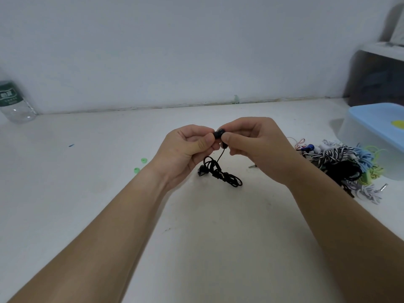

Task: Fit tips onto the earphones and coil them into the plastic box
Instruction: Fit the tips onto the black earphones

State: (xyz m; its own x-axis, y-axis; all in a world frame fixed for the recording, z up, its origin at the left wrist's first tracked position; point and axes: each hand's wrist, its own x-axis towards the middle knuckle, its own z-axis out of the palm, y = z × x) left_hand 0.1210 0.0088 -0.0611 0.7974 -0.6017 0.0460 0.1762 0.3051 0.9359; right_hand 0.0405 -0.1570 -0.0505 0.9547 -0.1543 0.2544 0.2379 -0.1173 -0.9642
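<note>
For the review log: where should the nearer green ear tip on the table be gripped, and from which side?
Probably from straight above, pinching its rim between thumb and forefinger: the green ear tip lies small and low on the table, apart from its twin.

matt white table (87, 215), clear plastic bottle (15, 106)

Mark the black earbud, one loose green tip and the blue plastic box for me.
black earbud (219, 134): head view, its exposed rounded body
green tip (143, 160): head view, middle of the farther one
blue plastic box (355, 132): head view, its pale left wall
</note>
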